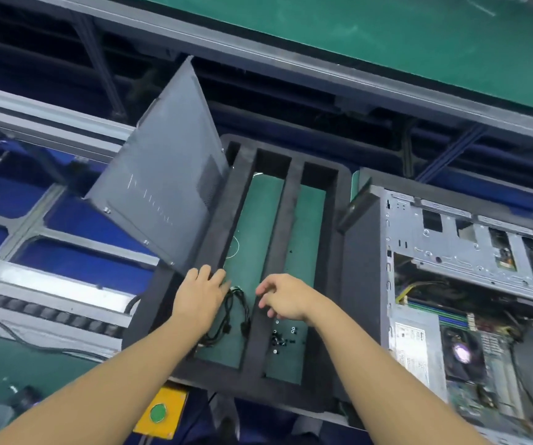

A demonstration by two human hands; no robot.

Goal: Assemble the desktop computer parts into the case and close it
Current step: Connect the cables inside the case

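Your left hand (201,292) is curled over the near corner of the grey side panel (159,175), holding it. The panel stands tilted against the left wall of the black foam tray (275,245). Your right hand (286,297) hovers over the tray's middle divider, fingers loosely bent, holding nothing. A black cable bundle (236,313) lies in the left compartment and small screws (283,338) in the right one. The computer case (451,300) sits just right of the tray, open side up, boards exposed. A yellow button box (159,412) sits at the bench's near edge.
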